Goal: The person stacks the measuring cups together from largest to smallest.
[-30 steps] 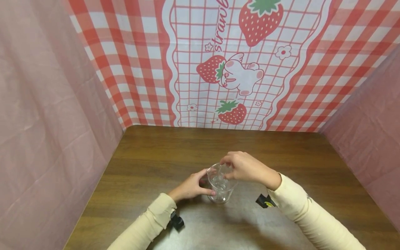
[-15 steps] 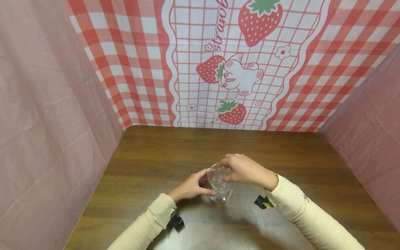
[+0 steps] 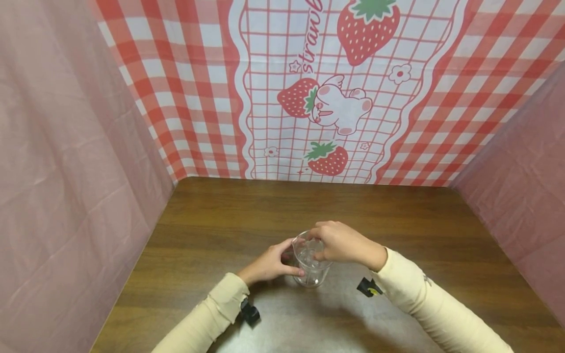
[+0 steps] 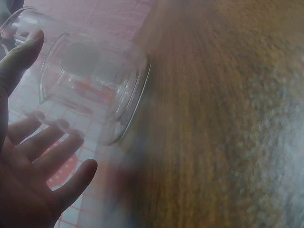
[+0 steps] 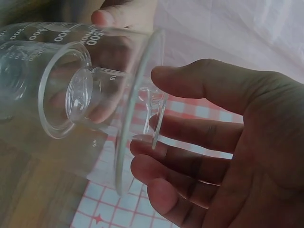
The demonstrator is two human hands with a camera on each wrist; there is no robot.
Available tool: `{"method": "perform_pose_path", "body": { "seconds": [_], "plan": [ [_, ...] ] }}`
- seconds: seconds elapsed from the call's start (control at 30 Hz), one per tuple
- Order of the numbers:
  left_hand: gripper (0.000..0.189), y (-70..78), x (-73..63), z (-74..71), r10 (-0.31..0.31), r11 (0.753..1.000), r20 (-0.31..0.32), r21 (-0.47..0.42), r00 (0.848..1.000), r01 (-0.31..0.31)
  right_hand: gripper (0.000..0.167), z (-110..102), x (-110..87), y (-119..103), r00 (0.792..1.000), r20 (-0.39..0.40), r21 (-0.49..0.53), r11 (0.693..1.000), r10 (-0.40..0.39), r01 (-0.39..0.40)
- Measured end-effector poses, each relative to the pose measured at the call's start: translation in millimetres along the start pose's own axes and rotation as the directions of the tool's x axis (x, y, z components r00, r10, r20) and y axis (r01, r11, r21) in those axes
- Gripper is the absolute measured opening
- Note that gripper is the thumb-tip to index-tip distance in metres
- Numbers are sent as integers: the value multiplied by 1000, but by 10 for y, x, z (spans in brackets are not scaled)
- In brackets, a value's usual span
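Note:
A large glass beaker [image 3: 311, 279] with white volume marks stands upright on the table. My left hand [image 3: 269, 264] holds its left side, the thumb on the near wall and the fingers round the far side. Inside it sits a medium beaker [image 5: 45, 97], its rim well below the large one's. My right hand [image 3: 346, 243] is at the large beaker's mouth. Between thumb and fingertips it pinches the rim of a small beaker [image 5: 105, 97], whose base is at the medium beaker's mouth. Clear glass makes the exact overlap hard to read.
The brown wooden table [image 3: 212, 211] spreads around the beakers. A red checked cloth with strawberries [image 3: 326, 157] hangs at its back edge, and pink curtains [image 3: 88, 171] stand at both sides. A black camera sits on each wrist.
My right hand has moved slightly down and left, taking the small beaker deeper into the large beaker. The left hand and the large beaker have stayed in place.

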State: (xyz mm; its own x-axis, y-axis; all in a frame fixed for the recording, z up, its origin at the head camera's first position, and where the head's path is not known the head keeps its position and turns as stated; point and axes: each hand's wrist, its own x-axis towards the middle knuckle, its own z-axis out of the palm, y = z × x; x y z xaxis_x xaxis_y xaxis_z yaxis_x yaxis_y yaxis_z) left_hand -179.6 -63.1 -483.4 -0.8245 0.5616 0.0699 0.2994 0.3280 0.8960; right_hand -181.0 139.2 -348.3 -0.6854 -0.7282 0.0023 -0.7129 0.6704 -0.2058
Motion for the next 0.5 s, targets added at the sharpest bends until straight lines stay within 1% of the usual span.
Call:
{"method": "perform_pose_path", "body": {
  "seconds": [0.07, 0.17, 0.37, 0.5],
  "plan": [
    [77, 2, -2, -1, 13, 1000, -2, 19, 1000, -13, 39, 14, 5, 1, 1000, 11, -2, 1000, 6, -6],
    [78, 12, -8, -5, 28, 999, -3, 24, 1000, -28, 40, 32, 15, 4, 1000, 26, -12, 1000, 8, -7],
    [77, 20, -13, -5, -3, 1000, 4, -15, 1000, 3, 41, 63, 21, 5, 999, 42, -14, 1000, 13, -12],
    [78, 26, -14, -5, -4, 1000, 7, -21, 1000, 4, 42, 79, 27, 8, 999, 43, -17, 1000, 7, -7]
  ]
}}
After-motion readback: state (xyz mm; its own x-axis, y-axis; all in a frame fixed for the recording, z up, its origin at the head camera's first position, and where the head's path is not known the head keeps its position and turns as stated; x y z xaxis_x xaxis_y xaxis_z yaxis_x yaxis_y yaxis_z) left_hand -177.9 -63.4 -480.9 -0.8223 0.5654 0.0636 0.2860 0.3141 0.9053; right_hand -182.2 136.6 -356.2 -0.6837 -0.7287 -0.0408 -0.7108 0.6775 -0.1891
